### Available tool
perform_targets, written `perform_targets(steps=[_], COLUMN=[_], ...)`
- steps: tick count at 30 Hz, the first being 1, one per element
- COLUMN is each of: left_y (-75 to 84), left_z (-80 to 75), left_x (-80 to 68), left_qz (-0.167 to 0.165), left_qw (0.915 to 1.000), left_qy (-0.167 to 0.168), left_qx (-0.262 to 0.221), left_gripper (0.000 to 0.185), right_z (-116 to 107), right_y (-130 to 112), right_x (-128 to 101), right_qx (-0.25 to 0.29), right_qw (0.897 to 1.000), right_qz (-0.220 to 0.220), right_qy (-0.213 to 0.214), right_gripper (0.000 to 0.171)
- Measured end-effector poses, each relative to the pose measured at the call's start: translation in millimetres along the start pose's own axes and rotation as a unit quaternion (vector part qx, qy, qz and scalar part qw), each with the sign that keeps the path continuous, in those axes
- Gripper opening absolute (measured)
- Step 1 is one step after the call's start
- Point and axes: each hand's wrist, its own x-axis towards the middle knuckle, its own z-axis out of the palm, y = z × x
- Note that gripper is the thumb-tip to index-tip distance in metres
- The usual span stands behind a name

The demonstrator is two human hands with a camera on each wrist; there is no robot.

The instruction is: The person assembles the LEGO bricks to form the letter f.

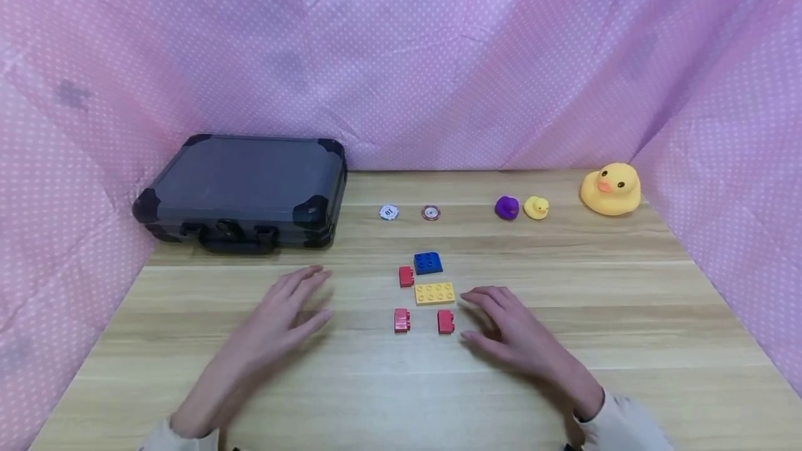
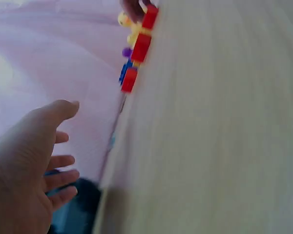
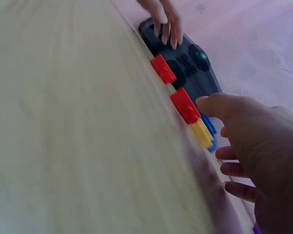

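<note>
My left hand (image 1: 278, 319) hovers over the table left of the toy bricks, its fingers loosely extended and holding nothing. On the other side, my right hand (image 1: 510, 326) is beside the yellow brick (image 1: 435, 294) and the nearest red brick (image 1: 445, 321), thumb and fingers apart, with nothing between them. A second red brick (image 1: 402, 320) lies to the left at the front. Farther back, a third red brick (image 1: 406, 276) sits close to the blue brick (image 1: 428, 263). In the right wrist view the right thumb (image 3: 212, 105) appears near a red brick (image 3: 185, 106).
A dark hard case (image 1: 244, 179) stands at the back left. Two poker chips, one white-blue (image 1: 388, 212) and one red-brown (image 1: 431, 212), lie behind the bricks. Small purple (image 1: 507, 208) and yellow (image 1: 536, 207) ducks and a big yellow duck (image 1: 611, 190) stand back right, before a pink curtain (image 1: 413, 54).
</note>
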Motion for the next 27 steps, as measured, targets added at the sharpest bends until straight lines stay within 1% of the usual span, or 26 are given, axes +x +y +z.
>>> perform_targets(steps=[2, 5, 10, 12, 17, 21, 27], left_y=[-0.3, 1.2, 7.7, 10.4, 16.3, 18.9, 21.0], left_z=[7.9, 19.7, 36.3, 41.0, 48.4, 52.6, 55.7], left_x=[4.0, 7.3, 8.9, 10.3, 12.1, 13.9, 15.1], left_qz=[0.015, 0.029, 0.03, 0.037, 0.053, 0.042, 0.029], left_qw=[0.9995, 0.9984, 0.9983, 0.9982, 0.9974, 0.9974, 0.9976], left_qy=[-0.002, -0.011, -0.029, -0.029, -0.031, -0.048, -0.051], left_qx=[-0.028, -0.048, -0.041, -0.037, -0.037, -0.032, -0.036], left_gripper=[0.061, 0.058, 0.056, 0.055, 0.054, 0.054, 0.052], right_z=[3, 6, 11, 12, 14, 17, 21], right_y=[-2, -3, -7, -7, -8, -10, -12], right_x=[0, 1, 2, 2, 2, 2, 4], right_qx=[0.002, 0.005, 0.011, 0.011, 0.014, 0.018, 0.01], right_qw=[1.0, 1.0, 1.0, 1.0, 1.0, 1.0, 1.0], right_qz=[-0.002, -0.007, -0.016, -0.017, -0.009, -0.005, -0.008], right_qy=[-0.002, 0.0, 0.009, 0.011, 0.009, 0.013, 0.019], right_gripper=[0.054, 0.052, 0.05, 0.049, 0.048, 0.048, 0.048])
